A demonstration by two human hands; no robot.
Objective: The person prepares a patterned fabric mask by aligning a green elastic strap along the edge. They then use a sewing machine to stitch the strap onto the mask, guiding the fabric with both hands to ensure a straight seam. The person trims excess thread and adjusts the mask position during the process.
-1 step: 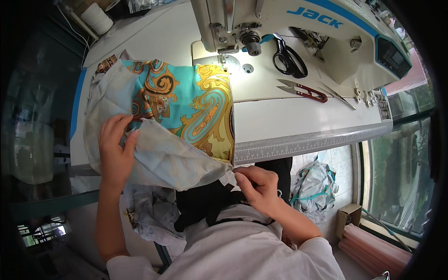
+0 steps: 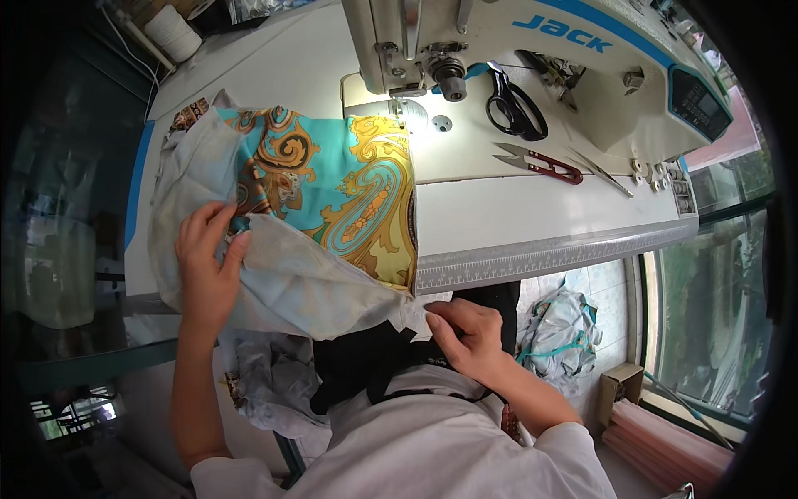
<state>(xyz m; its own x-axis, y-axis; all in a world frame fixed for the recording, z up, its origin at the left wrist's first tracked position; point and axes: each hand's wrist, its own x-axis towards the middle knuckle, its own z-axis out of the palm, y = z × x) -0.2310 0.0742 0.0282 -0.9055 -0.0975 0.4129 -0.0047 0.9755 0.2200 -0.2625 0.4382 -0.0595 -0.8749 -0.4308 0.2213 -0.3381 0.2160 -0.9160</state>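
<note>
A silky fabric piece in turquoise, gold and brown scrolls lies on the sewing table, its right edge reaching the sewing machine's needle area. Its near and left parts are folded over, showing the pale underside. My left hand grips the folded edge at the left, thumb and fingertips on either side of a small gathered bit. Just off the near right corner of the fabric, my right hand is closed with fingers curled in a pinch. Whatever it may hold is too small or hidden to make out.
Black-handled scissors, red-handled thread snips and tweezers lie right of the needle. Small white bobbins sit near the table's right end. A ruler strip runs along the front edge. Bundled fabric rests below, right.
My right hand has drawn slightly away from the fabric's near right corner, to the right and toward me. The folded edge by my left hand has shifted a little.
</note>
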